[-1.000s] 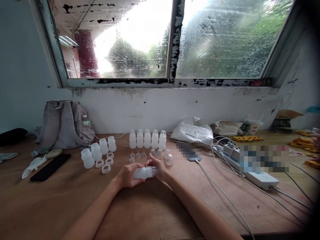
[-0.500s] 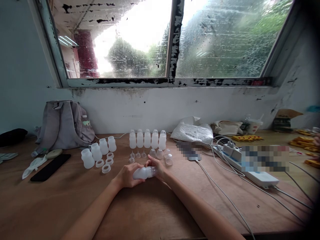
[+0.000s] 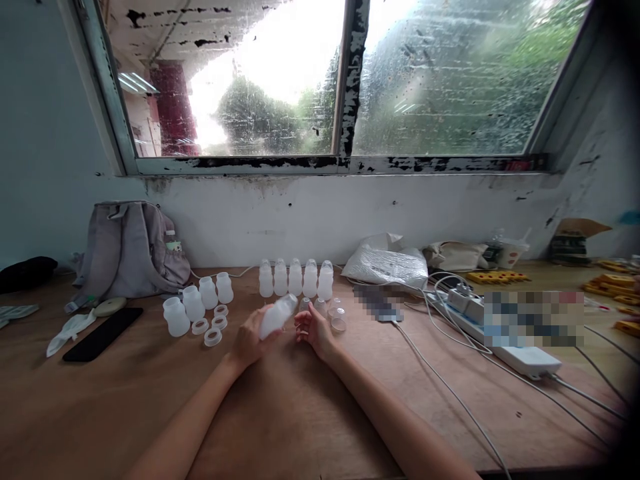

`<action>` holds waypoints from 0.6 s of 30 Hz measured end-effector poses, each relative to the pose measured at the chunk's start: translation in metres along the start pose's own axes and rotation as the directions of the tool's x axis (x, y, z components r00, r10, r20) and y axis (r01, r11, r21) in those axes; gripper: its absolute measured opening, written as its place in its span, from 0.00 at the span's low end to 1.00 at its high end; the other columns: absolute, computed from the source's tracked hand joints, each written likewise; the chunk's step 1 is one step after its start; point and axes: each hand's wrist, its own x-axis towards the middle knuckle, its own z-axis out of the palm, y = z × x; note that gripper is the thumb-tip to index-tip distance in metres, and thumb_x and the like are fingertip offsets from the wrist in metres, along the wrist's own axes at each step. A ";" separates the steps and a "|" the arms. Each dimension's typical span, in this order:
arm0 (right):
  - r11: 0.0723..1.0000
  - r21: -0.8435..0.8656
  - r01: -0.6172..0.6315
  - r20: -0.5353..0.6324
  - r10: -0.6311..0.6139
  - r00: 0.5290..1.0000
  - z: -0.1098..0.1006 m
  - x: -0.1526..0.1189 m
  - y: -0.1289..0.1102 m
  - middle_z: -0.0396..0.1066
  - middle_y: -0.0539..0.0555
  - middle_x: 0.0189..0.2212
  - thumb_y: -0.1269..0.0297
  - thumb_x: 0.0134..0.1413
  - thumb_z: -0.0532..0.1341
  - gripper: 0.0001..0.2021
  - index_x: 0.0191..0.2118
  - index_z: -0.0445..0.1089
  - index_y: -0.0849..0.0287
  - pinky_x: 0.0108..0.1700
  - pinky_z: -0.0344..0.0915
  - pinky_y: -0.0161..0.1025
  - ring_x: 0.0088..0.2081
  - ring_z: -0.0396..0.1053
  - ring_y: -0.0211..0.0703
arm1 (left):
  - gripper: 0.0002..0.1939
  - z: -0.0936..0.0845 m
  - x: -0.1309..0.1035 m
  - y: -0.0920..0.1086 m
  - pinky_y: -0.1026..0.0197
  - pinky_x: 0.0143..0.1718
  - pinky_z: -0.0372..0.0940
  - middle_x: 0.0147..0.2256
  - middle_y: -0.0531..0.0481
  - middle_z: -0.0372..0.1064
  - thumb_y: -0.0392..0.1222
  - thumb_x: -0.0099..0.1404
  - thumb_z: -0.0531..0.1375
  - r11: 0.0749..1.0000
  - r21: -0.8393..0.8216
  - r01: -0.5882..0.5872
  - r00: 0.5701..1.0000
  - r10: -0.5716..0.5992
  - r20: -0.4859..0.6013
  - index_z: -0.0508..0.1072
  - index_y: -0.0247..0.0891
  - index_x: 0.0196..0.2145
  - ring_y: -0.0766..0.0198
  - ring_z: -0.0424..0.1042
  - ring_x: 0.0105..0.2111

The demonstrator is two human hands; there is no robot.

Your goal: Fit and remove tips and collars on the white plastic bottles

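Observation:
A translucent white baby bottle with a clear cap [image 3: 277,316] is tilted up to the right, with my left hand [image 3: 249,337] closed around its lower part. My right hand [image 3: 315,331] is off the bottle, fingers apart and slightly curled, beside several clear caps [image 3: 336,313]. Behind the hands a row of capped baby bottles [image 3: 295,277] stands upright. To the left are several open bottle bodies [image 3: 193,304] without tops, and white screw rings [image 3: 213,337] lie beside them. The nipples seen earlier are mostly hidden behind the held bottle.
A grey backpack [image 3: 131,250] leans at the wall, with a black flat slab [image 3: 103,335] in front. On the right lie a silvery plastic bag [image 3: 386,261], a blurred phone on a cable, a white power strip [image 3: 520,355] with cords, and yellow parts [image 3: 610,288].
The right hand has let go of the bottle and opened. My left hand has raised the bottle and turned its capped end upward to the right.

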 end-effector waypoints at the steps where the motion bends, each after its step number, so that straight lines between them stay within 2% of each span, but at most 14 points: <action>1: 1.000 -0.007 -0.006 -0.003 0.006 1.000 0.000 0.000 0.001 0.63 0.51 0.19 0.44 0.47 0.49 0.23 0.23 0.65 0.61 0.21 0.56 0.33 0.19 0.59 0.35 | 0.24 0.000 0.001 -0.003 0.53 0.47 0.58 0.47 0.41 0.61 0.47 0.59 0.51 0.998 -0.018 0.061 0.995 -0.062 -0.077 0.54 0.38 0.51 0.55 0.62 0.47; 4: 0.999 -0.045 -0.016 -0.010 0.016 1.000 0.000 0.000 0.002 0.62 0.51 0.20 0.44 0.47 0.49 0.23 0.23 0.64 0.61 0.21 0.57 0.33 0.18 0.59 0.34 | 0.24 0.001 0.003 -0.018 0.52 0.50 0.55 0.51 0.41 0.54 0.44 0.62 0.46 0.965 -0.101 0.241 0.935 -0.259 -0.244 0.46 0.38 0.54 0.57 0.56 0.51; 7: 0.998 -0.058 -0.013 -0.007 0.013 1.000 0.001 -0.001 0.004 0.61 0.51 0.19 0.45 0.47 0.50 0.22 0.23 0.64 0.61 0.20 0.57 0.33 0.18 0.58 0.34 | 0.25 0.008 0.005 -0.045 0.50 0.52 0.51 0.51 0.39 0.52 0.43 0.60 0.49 0.897 -0.170 0.408 0.813 -0.442 -0.378 0.46 0.37 0.54 0.55 0.53 0.53; 9: 0.998 -0.064 -0.013 -0.005 0.013 1.000 0.001 0.000 0.006 0.61 0.50 0.18 0.46 0.47 0.50 0.22 0.23 0.64 0.61 0.19 0.56 0.33 0.17 0.58 0.34 | 0.26 0.015 0.008 -0.067 0.49 0.51 0.52 0.50 0.38 0.54 0.42 0.58 0.52 0.850 -0.209 0.484 0.739 -0.525 -0.421 0.48 0.36 0.52 0.53 0.54 0.52; 11: 0.997 -0.080 -0.005 -0.004 0.004 1.000 0.000 0.001 0.008 0.61 0.50 0.18 0.46 0.47 0.51 0.21 0.22 0.64 0.61 0.19 0.55 0.33 0.17 0.58 0.34 | 0.27 0.021 0.014 -0.086 0.49 0.49 0.54 0.48 0.37 0.56 0.40 0.56 0.54 0.828 -0.223 0.514 0.720 -0.558 -0.413 0.49 0.35 0.51 0.52 0.57 0.50; 13: 0.995 -0.099 0.011 -0.001 -0.011 1.000 -0.002 0.002 0.010 0.61 0.50 0.18 0.47 0.47 0.52 0.20 0.21 0.62 0.61 0.18 0.55 0.32 0.16 0.58 0.33 | 0.27 0.027 0.022 -0.101 0.49 0.48 0.56 0.46 0.37 0.58 0.37 0.54 0.55 0.821 -0.227 0.523 0.720 -0.569 -0.397 0.50 0.35 0.50 0.52 0.60 0.48; 18: 0.993 -0.117 0.025 0.001 -0.025 1.000 -0.004 0.005 0.015 0.61 0.50 0.17 0.46 0.45 0.52 0.20 0.20 0.59 0.60 0.17 0.55 0.32 0.15 0.57 0.33 | 0.24 0.038 0.054 -0.123 0.50 0.47 0.57 0.44 0.39 0.61 0.34 0.52 0.57 0.807 -0.235 0.541 0.731 -0.590 -0.343 0.53 0.35 0.47 0.53 0.62 0.47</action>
